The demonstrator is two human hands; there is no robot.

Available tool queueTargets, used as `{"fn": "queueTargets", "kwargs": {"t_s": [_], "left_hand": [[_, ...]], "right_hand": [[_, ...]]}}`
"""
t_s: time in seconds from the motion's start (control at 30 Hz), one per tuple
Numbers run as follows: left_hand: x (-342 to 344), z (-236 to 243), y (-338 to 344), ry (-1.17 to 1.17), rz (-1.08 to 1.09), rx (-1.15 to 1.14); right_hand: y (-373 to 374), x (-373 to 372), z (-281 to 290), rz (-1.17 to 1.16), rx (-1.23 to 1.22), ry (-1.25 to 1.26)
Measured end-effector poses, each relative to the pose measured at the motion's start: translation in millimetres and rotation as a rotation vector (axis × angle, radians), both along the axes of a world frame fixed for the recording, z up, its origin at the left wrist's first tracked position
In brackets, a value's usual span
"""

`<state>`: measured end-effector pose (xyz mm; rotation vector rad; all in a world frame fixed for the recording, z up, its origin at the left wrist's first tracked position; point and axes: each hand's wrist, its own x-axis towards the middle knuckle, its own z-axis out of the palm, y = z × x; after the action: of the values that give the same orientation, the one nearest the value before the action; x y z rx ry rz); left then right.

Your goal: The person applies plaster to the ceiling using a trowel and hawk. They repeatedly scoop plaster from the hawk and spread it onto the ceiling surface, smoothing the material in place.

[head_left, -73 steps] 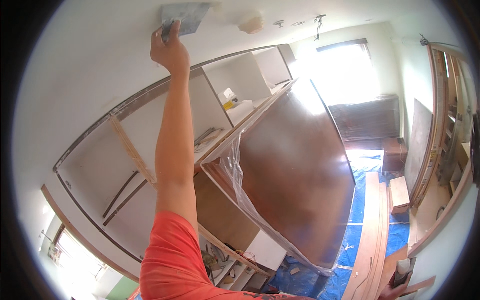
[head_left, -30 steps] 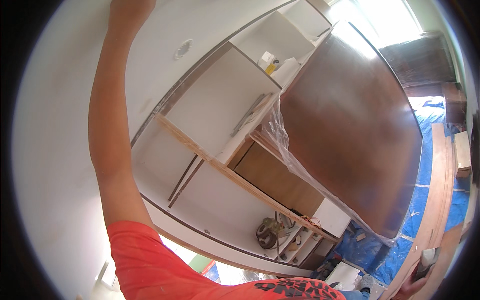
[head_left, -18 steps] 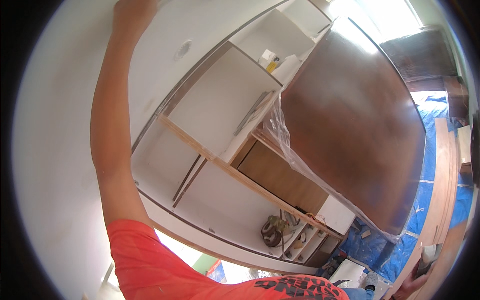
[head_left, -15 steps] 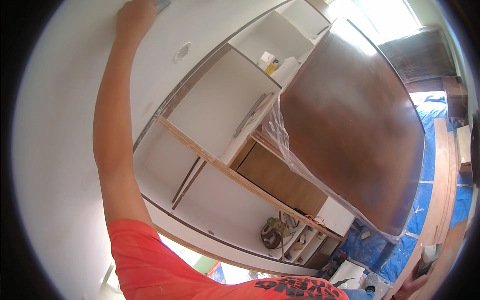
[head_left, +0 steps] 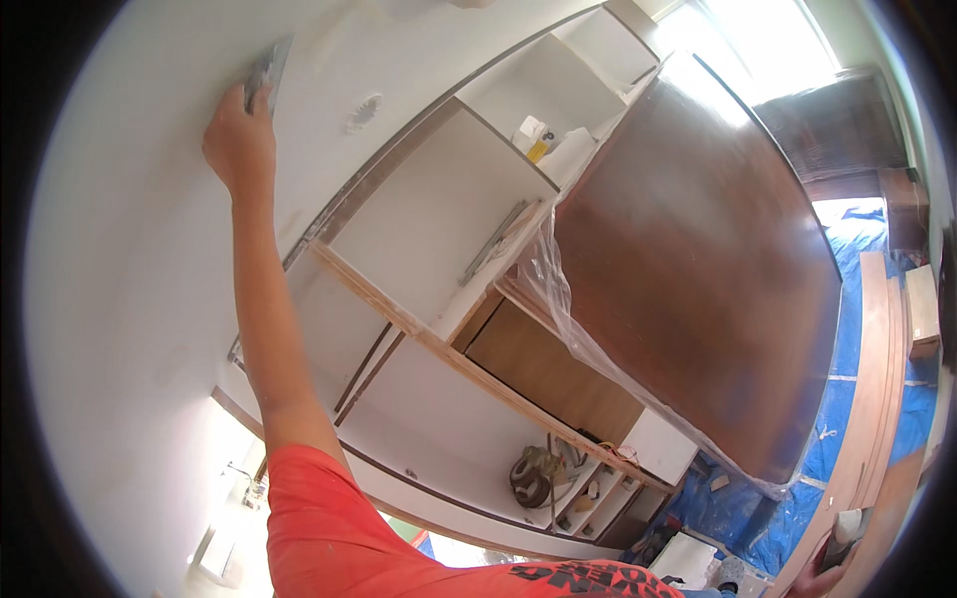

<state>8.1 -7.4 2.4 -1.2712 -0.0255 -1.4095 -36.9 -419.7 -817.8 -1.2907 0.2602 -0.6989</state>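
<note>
My left hand (head_left: 239, 145), on a bare arm stretched up from a red-orange sleeve, is closed on a putty knife (head_left: 267, 78). The knife's wide grey blade lies at the white plastered surface (head_left: 140, 229); whether it presses on it cannot be told. A round, rough-edged white patch (head_left: 363, 114) shows on that surface to the right of the blade. Low at the right edge, my right hand (head_left: 821, 570) is partly cut off by shadow and closed on a grey and white tool (head_left: 847, 533), whose exact kind is unclear.
White built-in shelving (head_left: 409, 189) slants through the middle, with a wrapped brown panel (head_left: 698, 259) against it. A coiled-hose tool (head_left: 533, 476) sits on a lower shelf. Long boards (head_left: 869, 379) lie on blue sheeting (head_left: 842, 339) to the right.
My left hand has come down and slightly left along the white surface, bringing the putty knife's blade fully into view. My right hand stays low at the right with its tool.
</note>
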Motion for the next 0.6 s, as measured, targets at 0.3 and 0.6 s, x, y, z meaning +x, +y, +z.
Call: {"fn": "queueTargets", "kwargs": {"t_s": [0.3, 0.6], "left_hand": [[143, 15, 54, 0.141, -0.544, 0.06], [155, -39, 26, 0.245, -0.633, 0.037]], "right_hand": [[-4, 9, 61, 0.187, 0.323, 0.053], [-9, 22, 98, -0.204, -0.634, -0.387]]}}
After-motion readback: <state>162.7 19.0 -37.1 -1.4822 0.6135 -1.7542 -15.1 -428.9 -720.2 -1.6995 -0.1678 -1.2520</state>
